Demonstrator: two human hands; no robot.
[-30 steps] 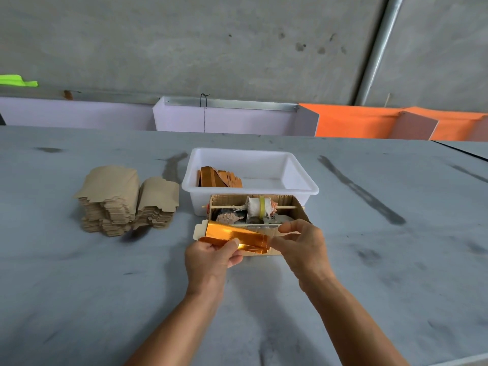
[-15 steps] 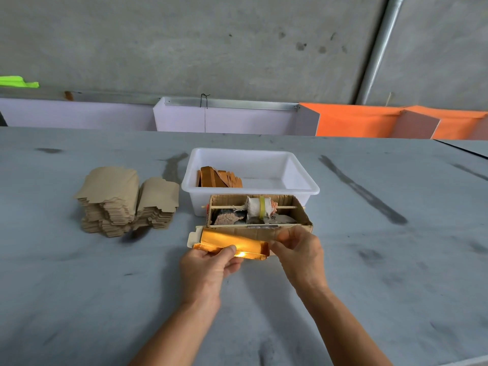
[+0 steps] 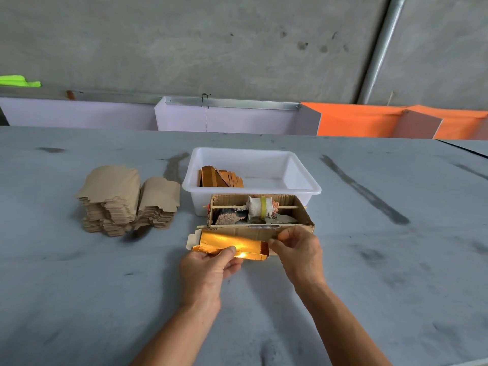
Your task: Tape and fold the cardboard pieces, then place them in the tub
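A shiny gold cardboard piece [image 3: 227, 243] lies flat just above the table, in front of the brown cardboard tape dispenser box [image 3: 260, 215]. My left hand [image 3: 207, 270] pinches its near edge with the thumb on top. My right hand [image 3: 298, 249] pinches the piece's right end, close to the dispenser's front wall. A tape roll [image 3: 260, 207] sits on a stick inside that box. Behind it stands the white tub [image 3: 303, 180], holding several folded gold pieces [image 3: 219, 177] at its left side.
Two stacks of flat brown cardboard blanks [image 3: 126, 199] sit on the grey table [image 3: 396, 260] to the left of the tub. White and orange panels [image 3: 356, 120] line the far edge under a concrete wall.
Both hands have brought the gold piece slightly down and toward me, flattening it out in front of the dispenser box. Both hands keep their grip.
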